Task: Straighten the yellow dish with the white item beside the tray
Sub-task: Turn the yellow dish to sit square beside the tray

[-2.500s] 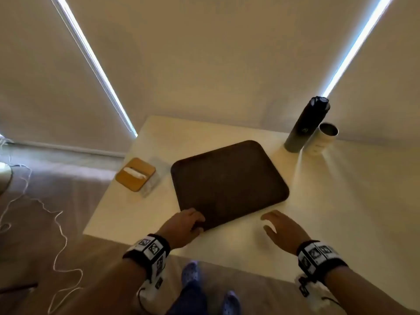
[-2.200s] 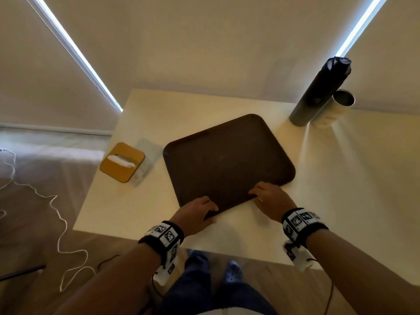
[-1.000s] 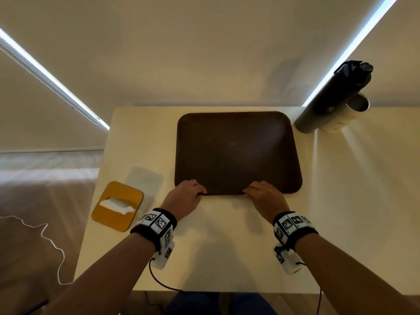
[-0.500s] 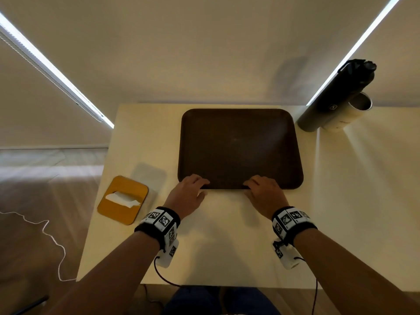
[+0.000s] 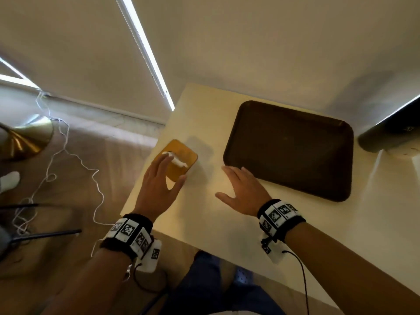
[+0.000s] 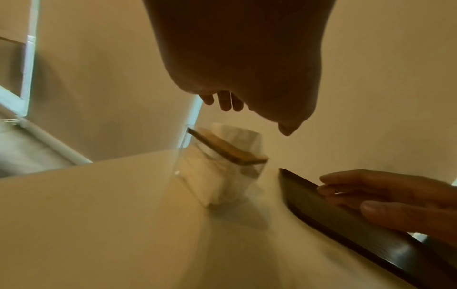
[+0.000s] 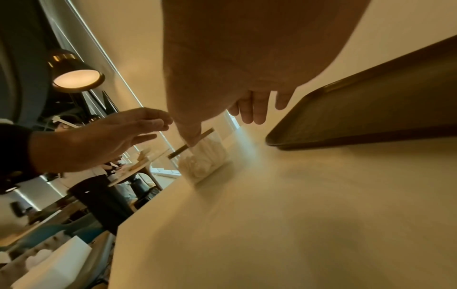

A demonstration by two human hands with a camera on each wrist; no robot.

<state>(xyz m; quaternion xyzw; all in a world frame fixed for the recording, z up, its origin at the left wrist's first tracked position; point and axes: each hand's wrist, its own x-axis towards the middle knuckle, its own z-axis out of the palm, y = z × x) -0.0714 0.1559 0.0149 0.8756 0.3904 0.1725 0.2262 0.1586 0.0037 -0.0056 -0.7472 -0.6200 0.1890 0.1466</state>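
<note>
The yellow dish (image 5: 184,155) is a yellow-lidded clear box near the table's left edge, turned askew to the brown tray (image 5: 288,151). The white item (image 5: 178,162), a tissue, sticks up through its lid. My left hand (image 5: 172,168) hovers over the dish with fingers spread; the left wrist view shows a gap between that hand (image 6: 254,117) and the lid (image 6: 230,152). My right hand (image 5: 229,183) lies open, its fingertips at the tray's near left corner (image 6: 346,215). In the right wrist view the dish (image 7: 205,160) stands beyond both hands.
A dark bottle (image 5: 391,133) stands right of the tray. The table's left edge (image 5: 145,178) runs close beside the dish. On the floor to the left are a brass lamp shade (image 5: 22,139) and a white cord (image 5: 68,160).
Both hands have left the tray's near edge. The left hand moved left to above the yellow dish, the right hand slid to the tray's near left corner. The head view swung left.
</note>
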